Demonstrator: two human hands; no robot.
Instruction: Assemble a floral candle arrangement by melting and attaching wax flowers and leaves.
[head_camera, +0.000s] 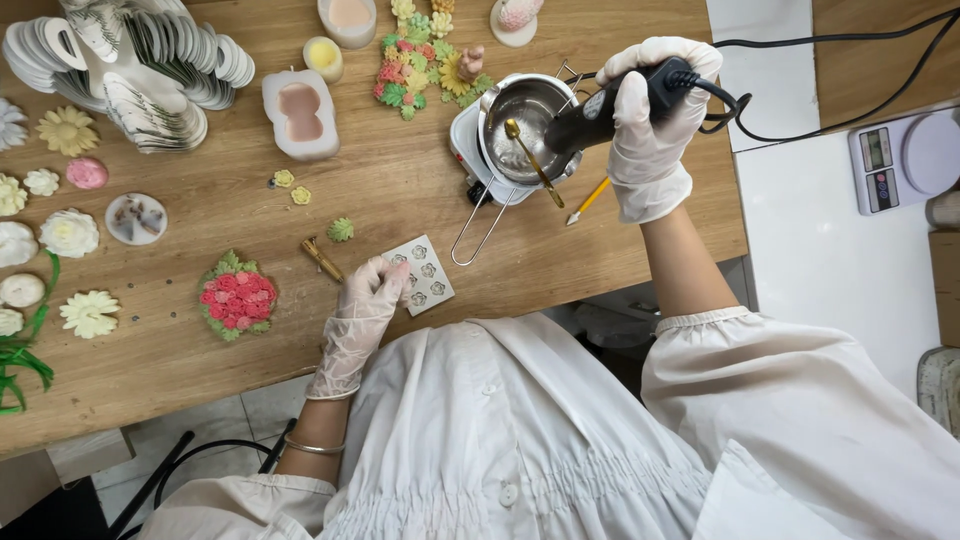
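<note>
Left hand (368, 305) flat, fingers spread, pressing on small flower mould sheet (423, 274) at near table edge; cavities look unfilled. Right hand (650, 125) clamped round black corded heat tool (610, 105), nozzle aimed into steel melting pot (525, 125) on hotplate; melting seems underway, pouring not yet done

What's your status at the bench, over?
Right hand grips the black corded heat tool, nozzle at the steel melting pot. Left hand rests on the small flower mold. Gold spoon sits in the pot.
</note>
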